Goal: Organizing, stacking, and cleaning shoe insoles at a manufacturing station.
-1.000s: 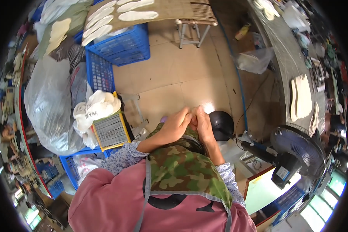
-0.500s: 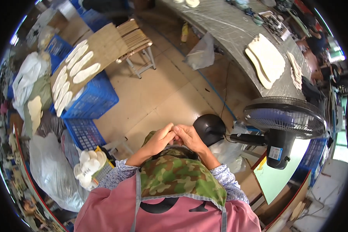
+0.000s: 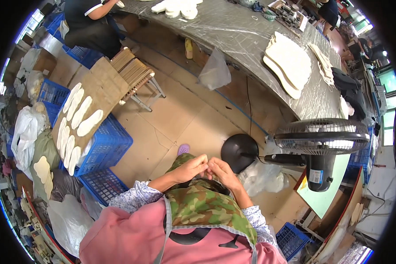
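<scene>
A: What step is in hand?
B: Close fingertip work, I'd judge. The left hand (image 3: 194,168) is curled closed, and the right hand (image 3: 223,171) has its fingers bent in too. They meet at the fingertips near the middle of the frame.

A: Clamped on something?
B: I can't tell; the fingers hide whatever may lie between them. The nearest thing is the apron (image 3: 207,203), lower middle, just under the hands.

A: And what does the next move call for?
B: The picture doesn't settle that. As it stands, I'd say the grip calls for a light pinch and both hands close together.

A: Materials, then?
B: The apron is soft camouflage cloth with a grey edging. At left, flat, pale soles (image 3: 90,123) lie in rows on a brown board (image 3: 102,78), above a blue lattice crate (image 3: 112,136).

A: Upper right?
B: A table (image 3: 237,33) under crinkled, shiny film, bearing wavy-edged cream sheets (image 3: 290,66) that look soft and matte.

A: The black things?
B: A fan (image 3: 321,137) at right, with a ribbed wire cage, and its smooth round base (image 3: 238,147), right of the hands.
</scene>
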The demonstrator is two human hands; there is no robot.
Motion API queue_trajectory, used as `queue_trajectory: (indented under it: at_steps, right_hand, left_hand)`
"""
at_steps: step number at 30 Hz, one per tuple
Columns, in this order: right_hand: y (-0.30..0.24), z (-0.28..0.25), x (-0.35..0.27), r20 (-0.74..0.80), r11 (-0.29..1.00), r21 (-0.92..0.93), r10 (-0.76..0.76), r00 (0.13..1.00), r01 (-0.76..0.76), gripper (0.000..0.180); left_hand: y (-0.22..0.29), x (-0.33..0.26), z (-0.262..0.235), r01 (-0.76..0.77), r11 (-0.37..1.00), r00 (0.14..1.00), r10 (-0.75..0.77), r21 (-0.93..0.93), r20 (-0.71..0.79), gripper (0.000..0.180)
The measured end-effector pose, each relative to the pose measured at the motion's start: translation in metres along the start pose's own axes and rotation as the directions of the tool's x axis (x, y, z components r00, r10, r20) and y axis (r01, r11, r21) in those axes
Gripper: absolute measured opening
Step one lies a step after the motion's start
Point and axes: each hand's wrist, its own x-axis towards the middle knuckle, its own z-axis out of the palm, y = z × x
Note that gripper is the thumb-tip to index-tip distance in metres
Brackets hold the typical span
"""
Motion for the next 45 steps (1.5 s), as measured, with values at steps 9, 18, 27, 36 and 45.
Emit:
queue_trajectory:
  at_steps: [9, 18, 27, 36, 45]
  right_hand:
    - [-0.008, 0.019, 0.055, -0.429, 0.957, 0.132, -0.181, 0.885, 0.259, 0.019]
    - [0.010, 0.017, -0.023, -0.840, 0.947, -0.244, -0.315, 0.442, 0.211, 0.013]
    - [0.072, -0.016, -0.167, -0.981, 0.713, 0.086, -0.060, 0.183, 0.696, 0.028]
    - [0.090, -0.029, -0.275, -0.939, 0.888, -0.333, -0.283, -0.192, 0.316, 0.038]
    - [0.112, -0.040, -0.321, -0.968, 0.833, -0.235, -0.249, -0.040, 0.500, 0.033]
  left_hand:
    - [0.030, 0.040, -0.055, -0.095, 0.990, 0.978, 0.112, 0.104, -0.173, 0.017]
    - [0.029, 0.082, 0.020, -0.182, 0.769, 0.981, 0.096, 0.613, 0.171, 0.014]
    - [-0.005, 0.101, 0.197, -0.485, 0.663, 0.729, -0.054, 0.570, 0.682, 0.016]
    - [-0.060, 0.122, 0.305, 0.161, 0.865, 0.601, -0.467, 0.474, 0.649, 0.020]
    - [-0.073, 0.163, 0.353, 0.527, 0.647, 0.066, -0.678, 0.552, 0.732, 0.026]
